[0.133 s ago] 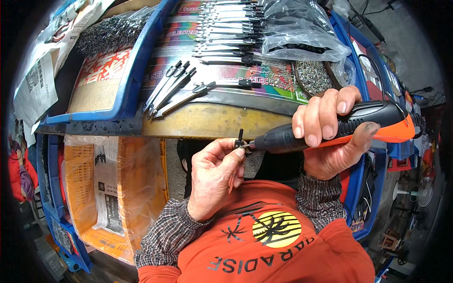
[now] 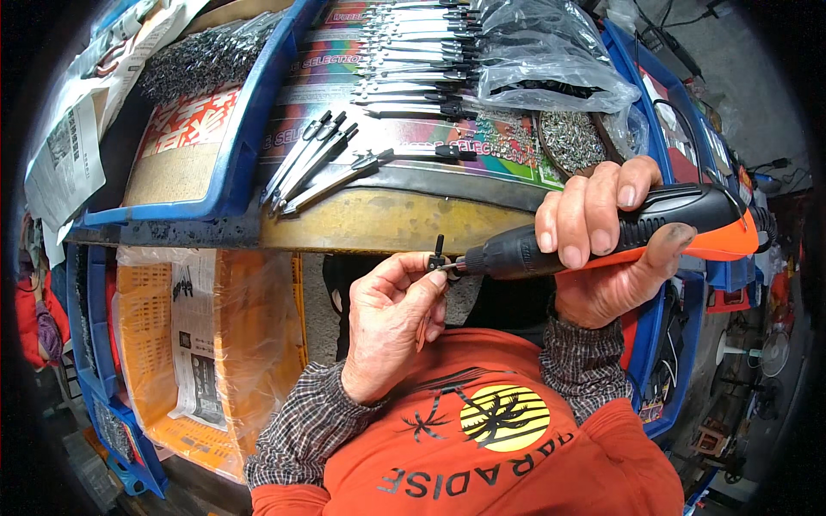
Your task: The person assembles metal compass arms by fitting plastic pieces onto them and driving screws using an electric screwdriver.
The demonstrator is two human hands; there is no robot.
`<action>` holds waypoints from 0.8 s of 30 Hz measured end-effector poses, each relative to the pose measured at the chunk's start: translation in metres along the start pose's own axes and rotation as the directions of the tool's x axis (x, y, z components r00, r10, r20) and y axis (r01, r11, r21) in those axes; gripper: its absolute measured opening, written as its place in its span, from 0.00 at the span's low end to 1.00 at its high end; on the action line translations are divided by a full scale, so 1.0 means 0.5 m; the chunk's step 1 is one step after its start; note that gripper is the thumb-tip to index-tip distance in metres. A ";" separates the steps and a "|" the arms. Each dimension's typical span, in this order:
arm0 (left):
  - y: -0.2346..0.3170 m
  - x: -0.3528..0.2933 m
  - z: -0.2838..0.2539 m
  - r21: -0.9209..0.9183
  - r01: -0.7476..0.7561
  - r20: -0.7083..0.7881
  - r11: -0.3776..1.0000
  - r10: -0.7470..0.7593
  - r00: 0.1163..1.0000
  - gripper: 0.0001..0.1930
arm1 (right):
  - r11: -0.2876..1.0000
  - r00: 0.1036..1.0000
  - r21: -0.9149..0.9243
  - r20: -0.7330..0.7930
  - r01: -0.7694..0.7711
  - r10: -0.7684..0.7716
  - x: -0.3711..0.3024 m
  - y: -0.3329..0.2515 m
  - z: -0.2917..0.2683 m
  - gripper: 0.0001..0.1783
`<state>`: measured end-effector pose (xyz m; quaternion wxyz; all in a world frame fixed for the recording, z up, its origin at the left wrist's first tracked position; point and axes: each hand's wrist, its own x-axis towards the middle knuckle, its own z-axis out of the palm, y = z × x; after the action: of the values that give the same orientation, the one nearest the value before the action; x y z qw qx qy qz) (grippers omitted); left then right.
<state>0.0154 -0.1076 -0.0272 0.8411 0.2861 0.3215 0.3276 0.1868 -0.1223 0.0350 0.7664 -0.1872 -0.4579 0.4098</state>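
My right hand is wrapped round a black and orange electric screwdriver, which lies nearly level and points left. Its bit touches or almost touches the hinge of a drawing compass pinched in my left hand. The compass's black handle stands up; my fingers hide most of its legs. On the bench beyond, a few compasses lie fanned out near the edge. A long row of more compasses is laid across the printed sheet.
Small screws fill a round dish, with others scattered beside it. A clear plastic bag lies behind. The blue tray at left contains many dark parts. An orange crate lined with plastic stands below the bench edge.
My right fingers and the screwdriver's rear have shifted very slightly to the right. My left hand and the compass stay in place.
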 end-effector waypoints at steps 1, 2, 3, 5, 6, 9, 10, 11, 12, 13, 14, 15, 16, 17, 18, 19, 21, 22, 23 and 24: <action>0.000 0.000 0.001 -0.001 -0.001 -0.004 1.000 0.001 1.000 0.05 | 1.000 1.000 0.000 -0.002 -0.001 0.001 0.000 0.000 0.000 0.23; 0.000 -0.001 0.001 -0.002 -0.003 -0.007 1.000 0.003 1.000 0.05 | 1.000 1.000 -0.001 -0.002 -0.001 0.001 -0.001 -0.001 0.000 0.23; 0.001 -0.001 0.001 -0.002 -0.002 -0.006 1.000 0.002 1.000 0.05 | 1.000 1.000 0.013 -0.009 -0.026 0.026 -0.002 -0.003 -0.001 0.23; 0.002 -0.002 0.002 0.011 -0.010 -0.004 1.000 0.010 1.000 0.05 | 0.998 0.999 0.027 -0.016 -0.050 0.051 -0.003 -0.004 -0.001 0.24; 0.003 -0.003 0.003 0.011 -0.010 -0.005 1.000 0.010 1.000 0.05 | 0.999 0.999 0.023 -0.015 -0.048 0.048 -0.003 -0.003 -0.002 0.24; 0.005 -0.004 0.004 -0.017 0.010 -0.033 1.000 -0.011 0.999 0.05 | 0.999 0.999 0.029 -0.014 -0.046 0.046 -0.003 -0.002 0.000 0.24; 0.005 -0.003 0.002 0.005 0.006 -0.041 1.000 -0.006 0.999 0.05 | 0.998 0.999 0.039 -0.013 -0.046 0.046 -0.002 -0.002 0.000 0.24; 0.006 -0.002 0.001 0.027 0.002 -0.049 1.000 -0.001 0.999 0.05 | 0.998 0.999 0.041 -0.013 -0.046 0.047 -0.002 -0.001 0.000 0.24; 0.007 -0.002 0.000 0.026 0.003 -0.046 1.000 -0.002 0.999 0.05 | 0.998 0.999 0.034 -0.012 -0.046 0.046 -0.001 -0.003 0.000 0.24; 0.008 -0.002 0.000 0.043 0.003 -0.035 0.999 -0.002 0.999 0.05 | 0.999 0.999 0.027 -0.012 -0.045 0.046 -0.001 -0.004 0.000 0.24; 0.010 -0.002 -0.001 0.060 0.003 -0.025 0.998 -0.001 1.000 0.05 | 0.999 0.999 0.024 -0.012 -0.044 0.045 0.000 -0.005 0.001 0.24; 0.009 -0.002 -0.003 0.060 0.002 -0.026 0.998 -0.001 1.000 0.05 | 0.999 0.999 0.027 -0.013 -0.042 0.042 0.000 -0.004 0.000 0.24; 0.008 -0.002 -0.004 0.066 -0.004 -0.017 0.998 0.005 1.000 0.05 | 0.999 0.999 0.031 -0.014 -0.039 0.040 0.001 -0.004 -0.001 0.24; 0.007 -0.002 -0.006 0.072 -0.010 -0.008 0.997 0.011 1.000 0.05 | 0.999 0.999 0.031 -0.013 -0.039 0.040 0.001 -0.005 -0.001 0.24; 0.005 -0.003 -0.007 0.073 -0.010 -0.007 0.997 0.011 1.000 0.05 | 0.999 0.999 0.022 -0.009 -0.043 0.043 0.001 -0.006 -0.001 0.24; 0.003 -0.004 -0.008 0.082 -0.019 0.001 0.996 0.019 1.000 0.06 | 0.999 0.999 0.012 -0.005 -0.046 0.046 0.002 -0.008 0.000 0.24; 0.005 -0.010 -0.006 0.093 -0.030 0.013 0.995 0.029 0.999 0.06 | 0.999 0.999 -0.017 -0.012 -0.042 0.041 0.003 -0.012 0.006 0.24; 0.009 -0.014 -0.002 0.099 -0.015 0.002 0.995 0.015 1.000 0.07 | 0.998 0.999 -0.046 -0.019 -0.039 0.038 0.003 -0.013 0.010 0.23; 0.011 -0.018 0.001 0.105 -0.001 -0.009 0.995 0.002 1.000 0.08 | 0.998 0.999 -0.047 -0.018 -0.034 0.033 0.003 -0.014 0.013 0.23; 0.011 -0.020 -0.002 0.125 -0.003 0.004 0.992 0.002 1.000 0.09 | 0.996 1.000 -0.083 -0.018 -0.018 0.017 0.004 -0.012 0.015 0.23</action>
<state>0.0067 -0.1112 -0.0205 0.8217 0.3392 0.3395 0.3074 0.1837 -0.1250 0.0438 0.7584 -0.2263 -0.4661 0.3955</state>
